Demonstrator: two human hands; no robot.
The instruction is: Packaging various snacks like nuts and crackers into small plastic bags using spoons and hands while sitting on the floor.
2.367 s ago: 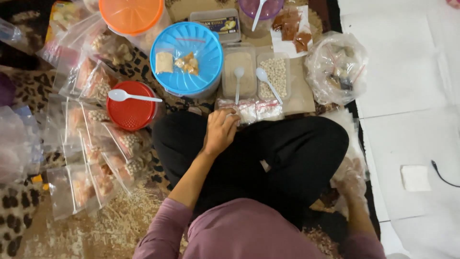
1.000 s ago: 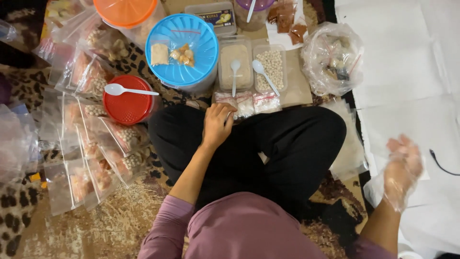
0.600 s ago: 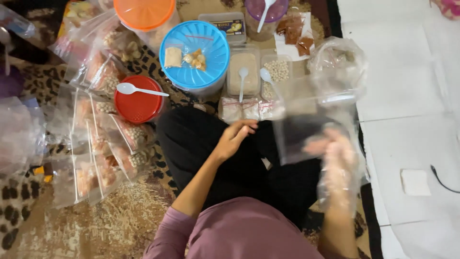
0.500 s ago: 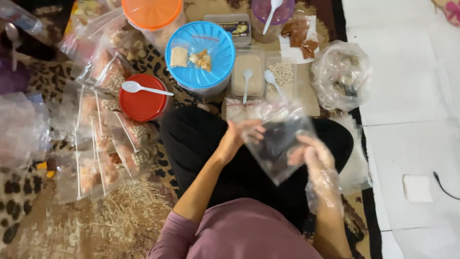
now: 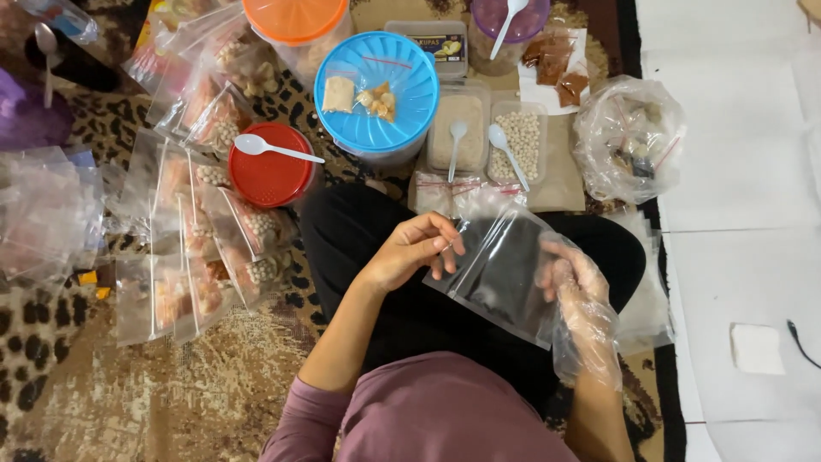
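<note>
Now both hands hold an empty clear zip bag (image 5: 505,274) over the lap, above the black trousers. Left hand (image 5: 410,252), bare, fingers pinched on the bag's top-left edge. Right hand (image 5: 577,282), in a thin plastic glove, fingers closed on the bag's right side. Bag is tilted, mouth toward the tubs.

On the floor just ahead: two small filled packets (image 5: 453,190), then a tray of beige powder (image 5: 457,133) w/ a white spoon, and a tray of pale round beans (image 5: 520,141) w/ another spoon. Blue lid (image 5: 376,81) carries two snack packets. Red lid (image 5: 269,167) w/ a spoon sits left, beside rows of packed bags (image 5: 197,248). Knotted clear bag (image 5: 629,137) lies far right.
</note>
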